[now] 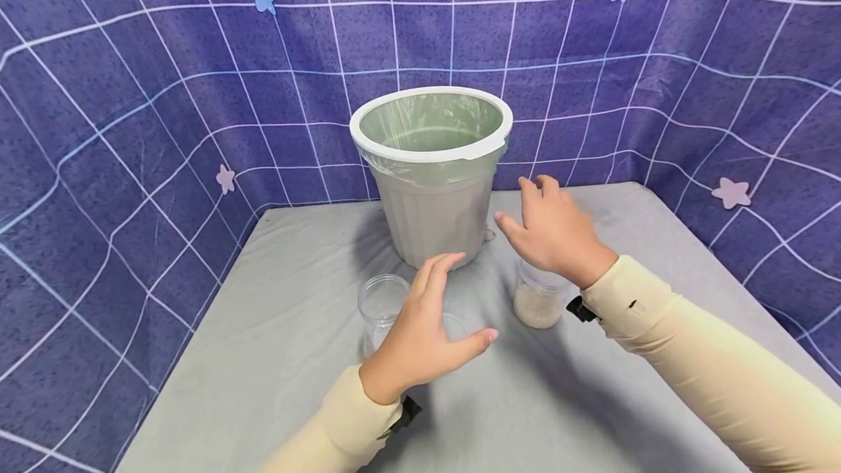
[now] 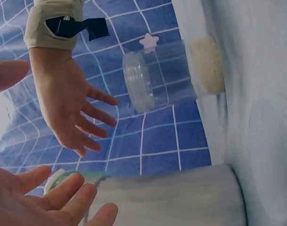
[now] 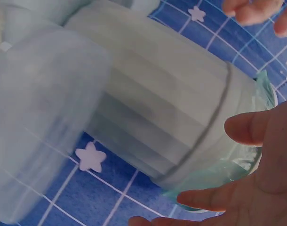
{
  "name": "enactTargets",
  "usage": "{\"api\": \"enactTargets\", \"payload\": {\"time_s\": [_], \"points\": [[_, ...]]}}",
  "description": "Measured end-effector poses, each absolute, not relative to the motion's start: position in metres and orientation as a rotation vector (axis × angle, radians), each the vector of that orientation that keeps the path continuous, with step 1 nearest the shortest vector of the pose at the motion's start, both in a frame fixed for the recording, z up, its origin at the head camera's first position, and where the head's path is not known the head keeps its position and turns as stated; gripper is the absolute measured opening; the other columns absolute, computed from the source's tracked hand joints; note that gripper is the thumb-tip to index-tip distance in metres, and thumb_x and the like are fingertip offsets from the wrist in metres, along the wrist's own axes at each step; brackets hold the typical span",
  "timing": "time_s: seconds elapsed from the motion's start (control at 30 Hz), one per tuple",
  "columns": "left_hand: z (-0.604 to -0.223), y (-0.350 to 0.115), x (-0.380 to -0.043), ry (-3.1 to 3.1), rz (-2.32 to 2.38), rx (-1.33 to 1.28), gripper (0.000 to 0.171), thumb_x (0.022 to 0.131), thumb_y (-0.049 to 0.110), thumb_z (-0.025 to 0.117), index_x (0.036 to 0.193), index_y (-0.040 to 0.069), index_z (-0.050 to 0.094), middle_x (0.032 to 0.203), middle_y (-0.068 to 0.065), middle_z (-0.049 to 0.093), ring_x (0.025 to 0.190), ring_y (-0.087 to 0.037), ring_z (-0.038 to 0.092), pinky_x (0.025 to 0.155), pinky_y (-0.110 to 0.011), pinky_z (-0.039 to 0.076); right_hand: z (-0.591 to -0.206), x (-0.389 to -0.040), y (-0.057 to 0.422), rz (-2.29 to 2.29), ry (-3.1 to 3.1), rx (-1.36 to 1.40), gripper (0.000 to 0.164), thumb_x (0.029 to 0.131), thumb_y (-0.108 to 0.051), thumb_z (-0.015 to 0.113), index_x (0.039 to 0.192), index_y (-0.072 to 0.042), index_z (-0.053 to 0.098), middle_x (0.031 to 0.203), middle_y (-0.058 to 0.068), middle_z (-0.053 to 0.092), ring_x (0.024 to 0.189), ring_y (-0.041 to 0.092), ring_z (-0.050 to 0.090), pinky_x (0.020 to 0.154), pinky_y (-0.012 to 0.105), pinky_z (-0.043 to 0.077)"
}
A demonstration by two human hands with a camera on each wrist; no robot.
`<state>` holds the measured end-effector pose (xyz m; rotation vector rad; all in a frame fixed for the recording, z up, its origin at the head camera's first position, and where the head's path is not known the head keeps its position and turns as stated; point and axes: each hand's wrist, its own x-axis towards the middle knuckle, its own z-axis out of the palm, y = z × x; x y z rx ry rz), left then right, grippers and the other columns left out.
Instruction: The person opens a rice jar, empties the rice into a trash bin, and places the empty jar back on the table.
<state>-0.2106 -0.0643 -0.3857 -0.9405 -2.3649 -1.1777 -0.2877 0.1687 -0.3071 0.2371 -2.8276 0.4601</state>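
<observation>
My left hand (image 1: 420,334) hovers over the table with fingers spread and nothing held. Just behind and below it stands a clear plastic jar (image 1: 381,296), partly hidden by the hand. Beside that jar a flat, clear round piece (image 1: 455,325) shows faintly past my fingers. My right hand (image 1: 558,228) is raised, fingers apart and holding nothing, above a clear jar with pale grains (image 1: 539,306) in its bottom. In the left wrist view this jar (image 2: 169,75) stands below my right fingertips, with a gap between. Its top (image 3: 44,113) looms blurred in the right wrist view.
A grey bin (image 1: 436,210) with a white rim and a clear liner stands at the back middle, behind both jars. Grey cloth (image 1: 276,356) covers the table. A purple gridded curtain (image 1: 197,93) with stars encloses the back and sides.
</observation>
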Motion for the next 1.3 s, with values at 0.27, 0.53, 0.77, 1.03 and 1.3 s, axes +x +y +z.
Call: {"api": "enactTargets", "payload": {"time_s": [0.27,0.53,0.77,1.03,1.3], "points": [[-0.394,-0.052,-0.214,-2.347,-1.225,-0.903,0.096,0.079,0.046,0.084,0.157,0.020,0.033,0.154,0.002,0.042,0.139,-0.015,0.046,0.116,-0.042,0.041,-0.327,-0.283,0.177,0.405,-2.905,0.255,0.072,0.100,-0.052,0.049,0.152,-0.001,0.043,0.153,0.033,0.040,0.131,0.057,0.047,0.093,0.073,0.047],[-0.403,-0.050,-0.217,-2.314,-1.263,-0.864,0.093,0.079,0.043,0.085,0.155,0.018,0.036,0.152,0.002,0.044,0.140,-0.017,0.047,0.116,-0.044,0.041,-0.342,-0.276,0.181,0.353,-2.985,0.262,0.069,0.097,-0.051,0.053,0.145,-0.002,0.052,0.147,0.031,0.047,0.130,0.056,0.046,0.094,0.072,0.047],[-0.411,-0.051,-0.217,-2.347,-1.269,-0.853,0.094,0.080,0.043,0.084,0.155,0.017,0.035,0.153,0.001,0.041,0.141,-0.021,0.046,0.116,-0.046,0.041,-0.354,-0.270,0.184,0.348,-3.004,0.244,0.068,0.092,-0.053,0.059,0.141,-0.005,0.057,0.141,0.028,0.054,0.119,0.055,0.056,0.081,0.069,0.052],[-0.411,-0.052,-0.215,-2.378,-1.277,-0.856,0.094,0.080,0.043,0.084,0.155,0.017,0.035,0.153,-0.001,0.041,0.140,-0.019,0.046,0.116,-0.045,0.041,-0.369,-0.266,0.190,0.295,-2.980,0.283,0.069,0.085,-0.050,0.069,0.136,-0.005,0.060,0.123,0.027,0.062,0.101,0.049,0.064,0.066,0.061,0.054],[-0.413,-0.053,-0.215,-2.418,-1.302,-0.852,0.093,0.081,0.042,0.084,0.155,0.020,0.034,0.154,0.002,0.038,0.139,-0.015,0.045,0.114,-0.045,0.042,-0.377,-0.266,0.194,0.261,-2.934,0.294,0.073,0.083,-0.058,0.074,0.137,-0.011,0.061,0.113,0.024,0.062,0.091,0.044,0.065,0.057,0.055,0.052]]}}
